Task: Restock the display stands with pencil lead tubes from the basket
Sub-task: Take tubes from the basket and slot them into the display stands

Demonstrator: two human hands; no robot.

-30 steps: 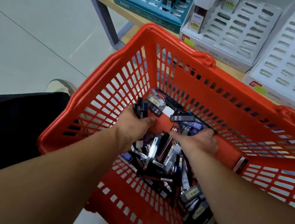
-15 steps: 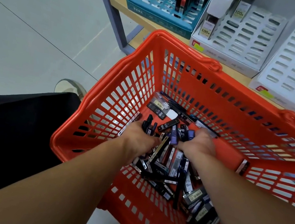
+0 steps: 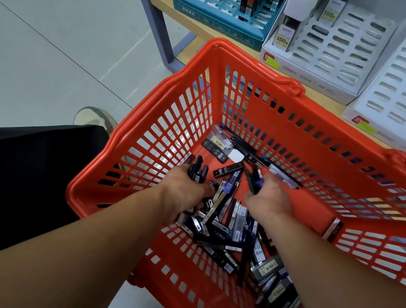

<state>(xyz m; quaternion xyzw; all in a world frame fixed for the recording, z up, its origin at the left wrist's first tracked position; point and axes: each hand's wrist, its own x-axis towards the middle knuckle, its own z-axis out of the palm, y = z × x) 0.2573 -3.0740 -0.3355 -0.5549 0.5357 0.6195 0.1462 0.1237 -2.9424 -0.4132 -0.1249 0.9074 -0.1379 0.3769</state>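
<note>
Head view: pencil lead tubes (image 3: pixel 225 206) are gripped in the curled left hand (image 3: pixel 184 190) and right hand (image 3: pixel 271 197) inside the basket (image 3: pixel 256 62); the display stands (image 3: pixel 333 52) at twelve o'clock are seen largely unfilled.

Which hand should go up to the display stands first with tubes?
Left, I'd judge. The left hand already grips a bundle of tubes, ready to carry. The right hand is down in the basket among the loose tubes, its grasp hidden.
</note>
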